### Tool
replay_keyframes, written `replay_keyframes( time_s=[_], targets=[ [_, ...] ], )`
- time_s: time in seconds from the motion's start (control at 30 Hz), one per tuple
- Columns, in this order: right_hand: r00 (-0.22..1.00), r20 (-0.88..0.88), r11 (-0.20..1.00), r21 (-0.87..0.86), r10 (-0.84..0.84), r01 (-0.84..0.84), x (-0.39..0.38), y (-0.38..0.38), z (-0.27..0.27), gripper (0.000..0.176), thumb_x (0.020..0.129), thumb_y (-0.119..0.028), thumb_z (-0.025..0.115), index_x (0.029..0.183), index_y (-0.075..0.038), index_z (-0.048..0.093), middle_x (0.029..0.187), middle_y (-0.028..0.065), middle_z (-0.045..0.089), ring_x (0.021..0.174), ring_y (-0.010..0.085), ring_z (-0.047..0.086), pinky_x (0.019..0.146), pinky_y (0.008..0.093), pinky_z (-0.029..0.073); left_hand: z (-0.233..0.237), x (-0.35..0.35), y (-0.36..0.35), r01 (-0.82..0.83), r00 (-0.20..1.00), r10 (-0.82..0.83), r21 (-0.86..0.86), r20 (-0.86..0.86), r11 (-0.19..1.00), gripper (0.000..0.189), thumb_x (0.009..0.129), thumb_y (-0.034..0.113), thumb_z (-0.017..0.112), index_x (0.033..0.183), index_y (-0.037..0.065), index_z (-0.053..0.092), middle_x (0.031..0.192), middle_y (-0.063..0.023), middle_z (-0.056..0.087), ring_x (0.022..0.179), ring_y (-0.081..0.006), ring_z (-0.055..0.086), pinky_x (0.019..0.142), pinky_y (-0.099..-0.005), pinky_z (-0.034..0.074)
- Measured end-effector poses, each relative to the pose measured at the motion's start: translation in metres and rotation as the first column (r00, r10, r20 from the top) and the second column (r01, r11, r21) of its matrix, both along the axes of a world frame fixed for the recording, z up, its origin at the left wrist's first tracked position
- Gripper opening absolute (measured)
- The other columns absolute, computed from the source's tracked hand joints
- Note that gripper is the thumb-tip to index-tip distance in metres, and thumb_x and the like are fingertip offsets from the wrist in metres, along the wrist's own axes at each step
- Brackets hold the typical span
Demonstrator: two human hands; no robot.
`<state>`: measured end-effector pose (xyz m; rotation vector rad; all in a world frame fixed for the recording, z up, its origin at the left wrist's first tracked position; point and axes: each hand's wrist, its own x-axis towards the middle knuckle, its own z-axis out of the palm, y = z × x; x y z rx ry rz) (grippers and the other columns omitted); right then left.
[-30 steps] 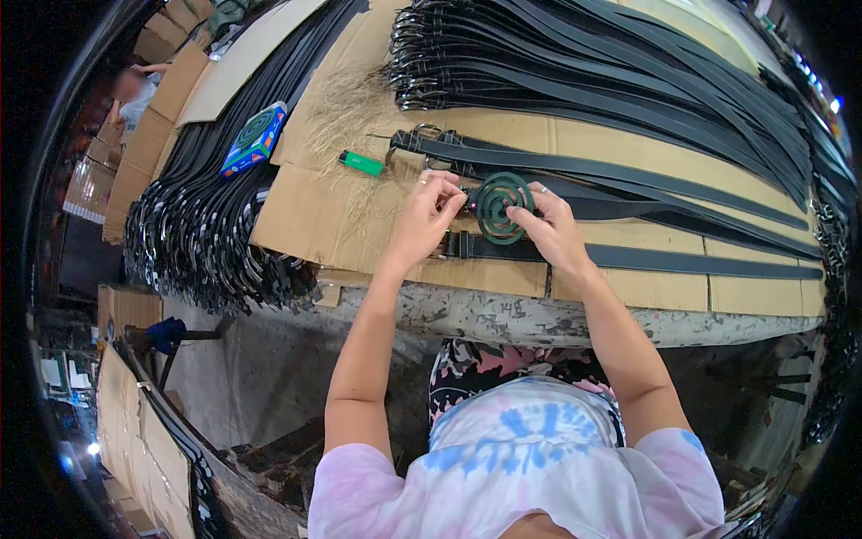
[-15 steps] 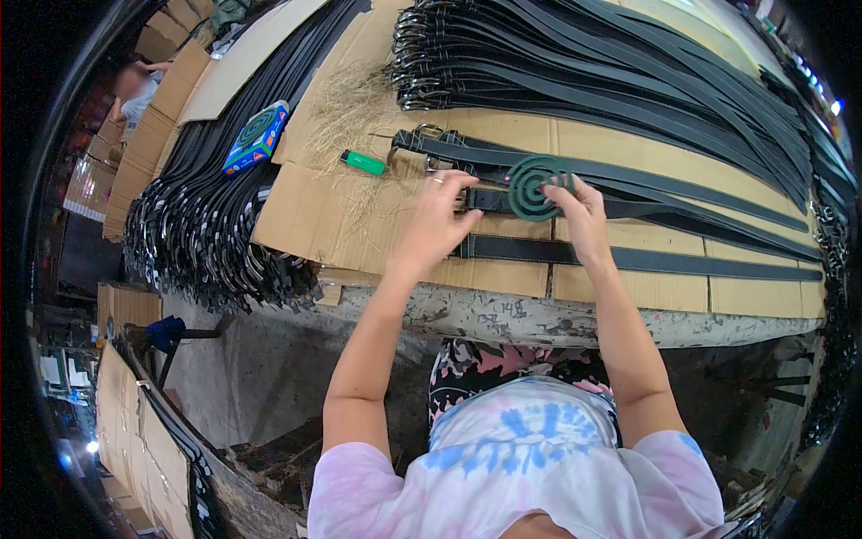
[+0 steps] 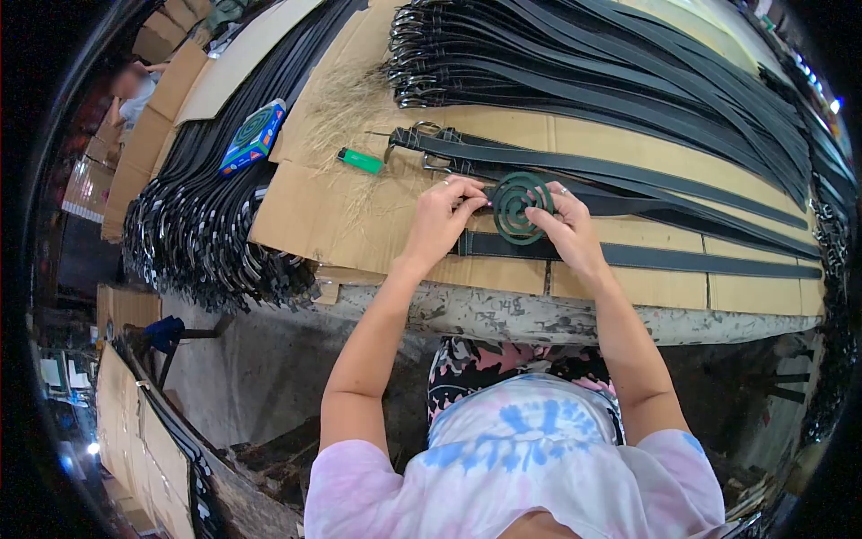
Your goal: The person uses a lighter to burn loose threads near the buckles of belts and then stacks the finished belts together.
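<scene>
A dark green mosquito coil (image 3: 500, 222) is held up over the black belts by my right hand (image 3: 572, 232), whose thumb lies near its centre. My left hand (image 3: 442, 220) has thumb and forefinger pinched together at the coil's left edge; the exact contact point is hard to make out. Beneath both hands, several black belts (image 3: 628, 205) with buckles stretch to the right across cardboard. One more belt (image 3: 628, 256) lies nearer me. Left of my hands is a green lighter (image 3: 360, 161).
A blue coil box (image 3: 253, 139) rests on a bundle of belts (image 3: 206, 225) at the left. A large belt pile (image 3: 575, 72) covers the back. Dry straw-like fibres (image 3: 346, 117) lie on the cardboard (image 3: 305, 216). Another person (image 3: 135, 99) is at the far left.
My right hand has brought the coil slightly left and down, turning it a little. My left hand has gone from spread fingers to a pinch at the coil's edge.
</scene>
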<state>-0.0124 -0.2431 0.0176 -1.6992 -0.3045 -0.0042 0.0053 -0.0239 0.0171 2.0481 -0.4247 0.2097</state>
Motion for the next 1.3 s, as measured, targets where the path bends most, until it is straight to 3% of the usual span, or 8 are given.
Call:
replay_keyframes(
  time_s=[0.47,0.53,0.73,0.77,0.83,0.9,1.13,1.3],
  targets=[
    [1.000,0.001,1.000,0.002,-0.027,0.027,-0.002,0.000,0.001,0.017,0.085,-0.009,0.062,0.091,0.007,0.065,0.094,0.0083,0.057,0.085,0.0156,0.054,0.075,0.0282,0.043,-0.003,0.008,0.004,-0.049,0.988,0.027,-0.144,-0.153,0.988,0.015,0.085,0.010,0.067,0.095,-0.001,0.065,0.102,-0.0115,0.069,0.094,-0.0240,0.065,0.083,-0.0329,0.049],
    [0.997,-0.053,0.995,0.074,-0.062,0.066,0.000,-0.003,-0.002,0.017,0.085,-0.008,0.061,0.091,0.007,0.065,0.095,0.0070,0.057,0.086,0.0141,0.054,0.076,0.0274,0.044,0.000,0.011,0.009,-0.004,0.982,-0.021,0.128,0.187,0.992,0.022,0.083,0.011,0.068,0.102,0.001,0.064,0.109,-0.0125,0.065,0.100,-0.0279,0.061,0.085,-0.0357,0.047],
    [0.962,-0.220,0.843,0.476,-0.162,0.251,0.004,-0.019,0.001,0.015,0.088,-0.009,0.060,0.095,0.002,0.067,0.092,0.0065,0.068,0.085,0.0133,0.061,0.081,0.0282,0.046,0.008,0.012,0.007,0.133,0.975,-0.197,0.448,0.099,0.884,0.035,0.072,0.009,0.074,0.104,0.004,0.060,0.110,-0.0131,0.056,0.110,-0.0327,0.053,0.094,-0.0425,0.043],
    [0.961,-0.247,0.828,0.507,-0.128,0.241,0.006,-0.023,0.002,0.017,0.087,-0.009,0.060,0.097,0.004,0.064,0.096,0.0112,0.067,0.093,0.0269,0.067,0.086,0.0388,0.053,0.010,0.011,0.008,0.141,0.973,-0.206,0.444,0.102,0.885,0.035,0.072,0.009,0.074,0.104,0.004,0.060,0.110,-0.0131,0.056,0.110,-0.0327,0.053,0.094,-0.0425,0.043],
    [0.966,-0.255,0.773,0.606,-0.039,0.191,-0.007,-0.025,0.007,0.019,0.087,-0.012,0.061,0.100,0.001,0.066,0.096,0.0111,0.069,0.085,0.0193,0.065,0.081,0.0333,0.049,0.017,0.013,0.002,0.080,0.953,-0.242,0.620,0.182,0.781,0.039,0.065,0.001,0.072,0.101,0.005,0.057,0.105,-0.0142,0.054,0.111,-0.0347,0.050,0.098,-0.0452,0.040],
    [0.923,-0.384,0.795,0.569,0.027,0.213,-0.017,-0.037,0.005,0.023,0.087,-0.015,0.064,0.105,0.001,0.064,0.101,0.0122,0.068,0.091,0.0224,0.067,0.080,0.0344,0.052,0.021,0.007,-0.002,0.043,0.900,-0.282,0.575,0.333,0.817,0.042,0.060,-0.004,0.070,0.097,0.006,0.053,0.101,-0.0149,0.053,0.106,-0.0379,0.050,0.094,-0.0499,0.039],
    [0.821,-0.552,0.678,0.660,0.147,0.323,-0.051,-0.084,0.024,0.030,0.089,-0.017,0.063,0.113,0.000,0.060,0.107,0.0102,0.067,0.100,0.0229,0.064,0.091,0.0394,0.052,0.053,-0.009,0.011,0.184,0.968,-0.241,0.445,0.074,0.876,0.048,0.068,0.011,0.078,0.108,0.002,0.052,0.097,-0.0166,0.055,0.094,-0.0373,0.056,0.081,-0.0407,0.045],
    [0.877,-0.258,0.550,0.697,-0.405,0.459,-0.031,-0.187,0.012,0.030,0.091,-0.021,0.056,0.117,-0.005,0.058,0.108,0.0094,0.066,0.096,0.0226,0.065,0.064,0.0326,0.050,0.091,-0.020,0.036,0.174,0.983,-0.185,0.393,-0.009,0.903,0.044,0.066,0.013,0.081,0.104,0.001,0.060,0.097,-0.0126,0.055,0.091,-0.0298,0.056,0.082,-0.0347,0.045]
  ],
)
